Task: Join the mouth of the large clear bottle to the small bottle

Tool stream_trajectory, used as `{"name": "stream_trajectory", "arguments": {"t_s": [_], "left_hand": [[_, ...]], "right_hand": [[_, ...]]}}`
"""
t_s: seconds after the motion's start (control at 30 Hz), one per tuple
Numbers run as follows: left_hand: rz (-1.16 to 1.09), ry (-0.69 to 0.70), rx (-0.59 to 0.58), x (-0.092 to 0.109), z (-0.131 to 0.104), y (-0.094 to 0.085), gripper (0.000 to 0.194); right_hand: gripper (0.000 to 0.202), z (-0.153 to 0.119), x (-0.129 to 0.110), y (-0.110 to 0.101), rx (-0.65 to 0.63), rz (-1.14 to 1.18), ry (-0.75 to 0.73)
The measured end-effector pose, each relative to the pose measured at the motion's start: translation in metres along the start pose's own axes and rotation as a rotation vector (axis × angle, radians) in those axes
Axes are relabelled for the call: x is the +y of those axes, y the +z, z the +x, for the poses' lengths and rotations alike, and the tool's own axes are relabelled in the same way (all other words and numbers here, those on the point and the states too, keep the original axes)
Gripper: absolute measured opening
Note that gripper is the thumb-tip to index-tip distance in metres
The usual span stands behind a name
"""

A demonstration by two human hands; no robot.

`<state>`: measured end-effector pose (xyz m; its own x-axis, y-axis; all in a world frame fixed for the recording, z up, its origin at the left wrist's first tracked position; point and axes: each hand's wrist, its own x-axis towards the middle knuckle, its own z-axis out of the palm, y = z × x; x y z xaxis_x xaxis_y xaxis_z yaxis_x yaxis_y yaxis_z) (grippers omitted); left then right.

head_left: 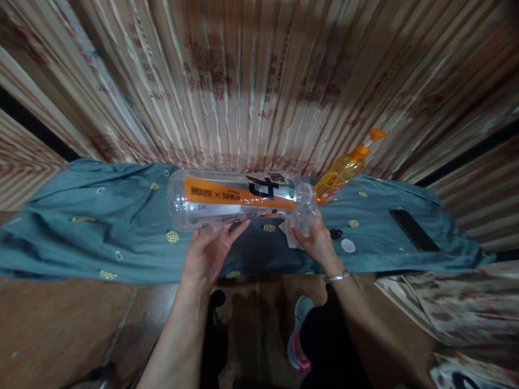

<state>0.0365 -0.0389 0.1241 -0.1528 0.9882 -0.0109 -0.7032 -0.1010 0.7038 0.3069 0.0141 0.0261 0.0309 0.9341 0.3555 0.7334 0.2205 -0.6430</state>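
Note:
A large clear plastic bottle (239, 197) with an orange and silver label lies sideways in the air above the cloth. My left hand (211, 246) holds it from below, near its base, with the fingers partly hidden behind it. At the neck end, my right hand (318, 237) is closed on a clear plastic piece (302, 213) against the bottle; its exact shape is hard to make out. White tissue (292, 237) shows beneath that hand. Close behind the neck, an orange-topped pump bottle (340, 172) with amber liquid stands on the cloth.
A teal patterned cloth (133, 237) covers the narrow bench. Right of my hand lie a white round disc (347, 246), a small black object (335, 234) and a dark phone (413, 230). A pleated curtain (243, 81) hangs behind. Patterned fabric (458, 308) is at lower right.

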Motion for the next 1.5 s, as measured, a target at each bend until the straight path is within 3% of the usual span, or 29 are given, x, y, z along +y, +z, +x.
{"name": "stream_trajectory", "arguments": {"t_s": [0.27, 0.53, 0.77, 1.23, 1.5], "left_hand": [[-0.005, -0.001, 0.002, -0.0006, 0.0002, 0.0011, 0.043], [-0.031, 0.003, 0.016, 0.0002, 0.0006, -0.0008, 0.051], [-0.013, 0.000, 0.008, 0.0002, 0.0005, -0.0002, 0.044], [-0.003, -0.002, 0.009, 0.0000, 0.0007, -0.0017, 0.055], [-0.018, -0.002, 0.002, -0.0015, 0.0004, -0.0027, 0.050]], "right_hand": [[0.082, -0.0004, 0.0021, 0.0018, 0.015, -0.013, 0.010], [0.083, -0.0003, 0.0042, 0.0020, 0.016, -0.038, -0.018], [0.081, -0.0005, 0.0017, 0.0008, 0.003, -0.044, 0.001], [0.085, -0.0006, -0.0039, -0.0018, -0.021, -0.035, 0.041], [0.084, -0.0001, -0.0033, -0.0023, -0.018, -0.047, 0.042]]}}
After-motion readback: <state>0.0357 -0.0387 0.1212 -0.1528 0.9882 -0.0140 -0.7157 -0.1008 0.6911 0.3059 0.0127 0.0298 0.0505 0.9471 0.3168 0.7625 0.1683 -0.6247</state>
